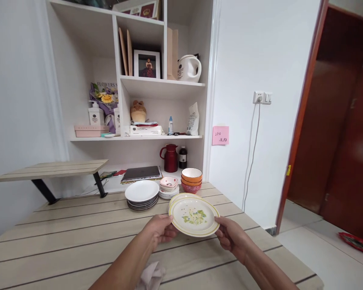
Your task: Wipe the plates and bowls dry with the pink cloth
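Note:
A cream plate (196, 217) with a yellow-green rim and a leaf-and-flower print is held level by its two sides. My left hand (163, 228) pinches its left edge, thumb on the rim and fingers curled beneath. On the opposite edge, my right hand (230, 235) grips in the same way. Just behind it, partly covered, shows another yellow-rimmed plate (186, 195); whether the two touch I cannot tell. A crumpled pale cloth (151, 276) lies near my left forearm at the bottom of the view.
Behind the plates stand a stack of white-topped dark plates (142, 191), small dishes (168, 183) on saucers, and stacked orange and red bowls (191, 179). A red jug (170, 158) and a laptop (141, 173) sit under the shelves. At left rises a small raised board (50, 168).

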A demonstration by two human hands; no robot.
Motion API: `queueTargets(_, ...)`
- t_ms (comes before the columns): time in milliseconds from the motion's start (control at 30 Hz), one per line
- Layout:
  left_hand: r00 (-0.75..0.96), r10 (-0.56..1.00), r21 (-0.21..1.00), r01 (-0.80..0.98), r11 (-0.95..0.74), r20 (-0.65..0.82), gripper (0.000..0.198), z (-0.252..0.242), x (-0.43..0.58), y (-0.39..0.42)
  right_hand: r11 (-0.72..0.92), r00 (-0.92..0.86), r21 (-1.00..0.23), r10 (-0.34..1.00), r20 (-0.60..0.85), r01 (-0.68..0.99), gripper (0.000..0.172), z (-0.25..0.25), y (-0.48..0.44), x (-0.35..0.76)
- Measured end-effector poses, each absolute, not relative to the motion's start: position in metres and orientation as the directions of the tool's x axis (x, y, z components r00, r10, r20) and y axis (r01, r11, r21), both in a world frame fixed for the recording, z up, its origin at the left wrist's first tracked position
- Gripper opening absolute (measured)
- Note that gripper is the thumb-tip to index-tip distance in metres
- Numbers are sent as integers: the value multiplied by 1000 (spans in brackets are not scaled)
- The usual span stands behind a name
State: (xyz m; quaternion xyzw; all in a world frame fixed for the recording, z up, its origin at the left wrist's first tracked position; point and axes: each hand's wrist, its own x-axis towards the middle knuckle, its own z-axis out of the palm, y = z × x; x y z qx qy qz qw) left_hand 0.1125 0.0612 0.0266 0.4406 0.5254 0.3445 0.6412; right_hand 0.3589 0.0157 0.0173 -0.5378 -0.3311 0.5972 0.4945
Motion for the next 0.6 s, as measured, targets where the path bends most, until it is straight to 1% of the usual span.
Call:
queueTargets(267,249,888,921,64,383,-387,39,20,113,74,-326,92,-943,939,-332,-68,57,10,25,368)
queueTargets(467,265,886,924,83,372,-381,44,16,114,87,-304,142,-949,946,-290,88,54,3,38,374)
queueTargets(600,284,883,927,69,369,-373,45,12,117,95,-247,173,-943,962,-211,224,48,-4,51,378)
